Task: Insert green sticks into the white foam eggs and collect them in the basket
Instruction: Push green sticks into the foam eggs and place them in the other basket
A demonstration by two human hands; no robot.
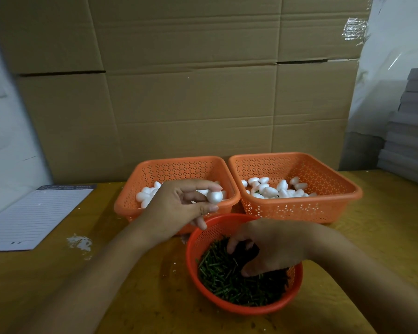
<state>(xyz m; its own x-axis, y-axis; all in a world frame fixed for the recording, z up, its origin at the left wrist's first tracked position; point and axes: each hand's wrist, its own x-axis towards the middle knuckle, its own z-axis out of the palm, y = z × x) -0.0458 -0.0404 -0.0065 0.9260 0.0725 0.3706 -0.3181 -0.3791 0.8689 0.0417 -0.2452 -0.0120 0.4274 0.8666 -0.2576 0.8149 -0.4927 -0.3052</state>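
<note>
On the yellow wooden bench (pixel 130 297), the round red plastic mesh bowl (pixel 196 239) full of short green sticks (pixel 222 273) serves as the landmark. Just above and left of it, the left hand (pixel 179 208) pinches one white foam egg (pixel 214 197) between fingertips and thumb, clear of the bowl's rim. Behind the bowl to the left sits a rectangular orange perforated plastic basket (pixel 130 201) of plain white eggs; behind it to the right, touching or nearly touching the first, a second orange perforated basket (pixel 323 208) holds eggs with bits of green showing among them, so this looks like the collecting basket. The right hand (pixel 270 247) reaches down into the bowl, fingers curled among the sticks; whether it has closed on a stick cannot be told, as the fingertips are buried in shadow. The step in hand seems to be fetching a single stick. To do it well, the person should draw out only one stick, held near its end so most of its length stays free, and turn the egg so one end faces the bowl. Foam dents easily, so the left hand's grip should be light but steady, and the stick pushed straight along the egg's long axis, not slanted, or it may break out through the side. Far left of the bowl lies a lined white paper pad (pixel 34 213), with white foam crumbs (pixel 80 243) between.
</note>
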